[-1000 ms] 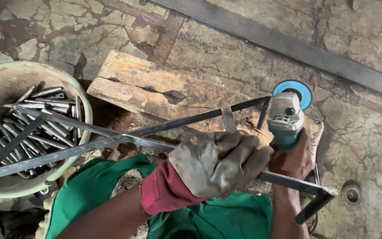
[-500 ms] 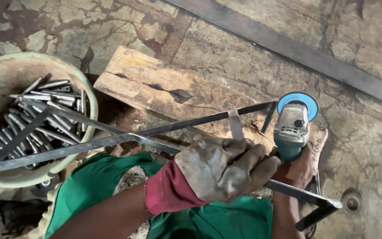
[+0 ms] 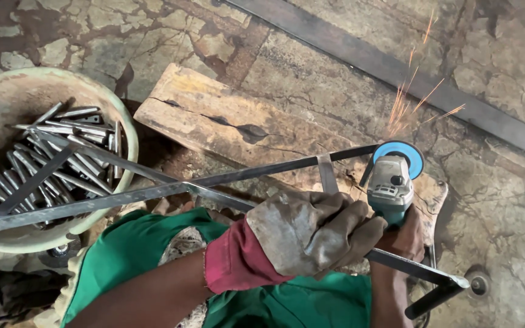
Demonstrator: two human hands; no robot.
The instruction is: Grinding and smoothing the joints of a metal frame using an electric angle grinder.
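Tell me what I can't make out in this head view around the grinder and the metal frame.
- Contact point of the angle grinder disc on the metal frame: hidden behind the grinder's head; only sparks show.
- Right hand: its grip is mostly covered by the gloved left hand.
- Frame's left end: cut off by the picture edge.
- Metal pieces in the basin: too jumbled to count.

Cracked, stained concrete floor [image 3: 92, 36] in daylight; a long flat steel bar [image 3: 396, 70] lies across it, beside a split wooden plank [image 3: 226, 121].
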